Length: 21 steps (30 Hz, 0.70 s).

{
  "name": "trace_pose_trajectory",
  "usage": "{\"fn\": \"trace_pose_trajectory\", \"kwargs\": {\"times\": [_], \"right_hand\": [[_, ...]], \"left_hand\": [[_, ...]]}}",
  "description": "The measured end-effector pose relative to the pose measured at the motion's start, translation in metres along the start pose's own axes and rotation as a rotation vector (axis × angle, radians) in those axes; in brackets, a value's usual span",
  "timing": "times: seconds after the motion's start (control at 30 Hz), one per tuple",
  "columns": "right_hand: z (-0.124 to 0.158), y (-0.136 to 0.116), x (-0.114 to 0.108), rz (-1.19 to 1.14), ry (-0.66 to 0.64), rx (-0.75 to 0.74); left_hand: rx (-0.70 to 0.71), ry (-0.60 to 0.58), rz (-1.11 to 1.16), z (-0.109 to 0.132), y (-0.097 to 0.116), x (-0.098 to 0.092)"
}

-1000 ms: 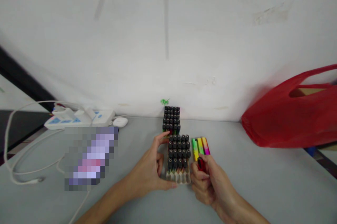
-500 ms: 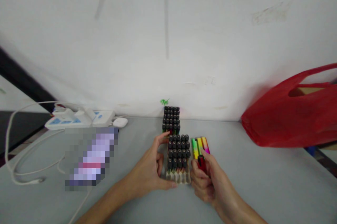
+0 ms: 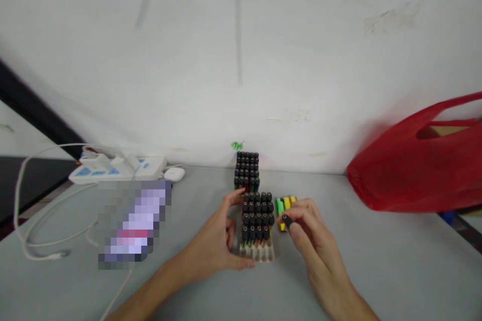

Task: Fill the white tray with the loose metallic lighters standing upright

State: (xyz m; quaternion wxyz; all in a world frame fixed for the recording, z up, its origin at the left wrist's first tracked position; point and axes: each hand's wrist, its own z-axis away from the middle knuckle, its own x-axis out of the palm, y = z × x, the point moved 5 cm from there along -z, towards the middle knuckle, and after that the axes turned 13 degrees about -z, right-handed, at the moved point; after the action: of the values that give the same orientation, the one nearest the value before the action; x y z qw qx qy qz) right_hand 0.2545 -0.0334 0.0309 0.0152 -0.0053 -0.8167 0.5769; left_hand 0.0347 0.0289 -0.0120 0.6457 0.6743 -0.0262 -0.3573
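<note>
My left hand (image 3: pixel 213 243) is curved round the left side of a pale tray (image 3: pixel 259 254). Its thumb rests at the tray's front edge and its index finger reaches the back corner. Rows of upright lighters (image 3: pixel 257 218) with black tops fill most of the tray, while slots at its front are bare. Just right of the tray, my right hand (image 3: pixel 318 243) pinches one lighter (image 3: pixel 286 220) between thumb and fingers, black top towards me; its body is hidden by the hand. Behind those fingers lie several bright green, yellow and orange lighters (image 3: pixel 279 205), partly covered.
Another block of black-topped lighters (image 3: pixel 247 166) stands behind the tray near the wall. To the left are a pixelated phone-like object (image 3: pixel 137 223), a white power strip (image 3: pixel 146 168), a small white case (image 3: pixel 174 174) and loose cables. A red bag (image 3: pixel 410 170) sits at right.
My right hand has turned and the lighter's black top now shows, where a red part showed before. Its fingers now cover more of the loose lighters. My left hand stays on the tray.
</note>
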Motion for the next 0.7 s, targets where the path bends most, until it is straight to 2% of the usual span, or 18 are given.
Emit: {"fn": "trace_pose_trajectory", "kwargs": {"times": [0.2,0.3,0.47,0.7], "right_hand": [[-0.005,0.002,-0.003,0.113,-0.194,0.066],[-0.01,-0.004,-0.004,0.201,-0.259,-0.01],[-0.014,-0.007,-0.002,0.306,-0.298,-0.207],[-0.012,-0.007,-0.002,0.316,-0.309,-0.184]], "left_hand": [[0.027,-0.019,0.009,-0.001,0.0,0.001],[0.033,-0.022,0.013,-0.001,0.001,0.001],[0.028,-0.018,-0.009,0.0,0.002,0.0],[0.021,-0.023,-0.019,-0.001,-0.001,0.001]]}}
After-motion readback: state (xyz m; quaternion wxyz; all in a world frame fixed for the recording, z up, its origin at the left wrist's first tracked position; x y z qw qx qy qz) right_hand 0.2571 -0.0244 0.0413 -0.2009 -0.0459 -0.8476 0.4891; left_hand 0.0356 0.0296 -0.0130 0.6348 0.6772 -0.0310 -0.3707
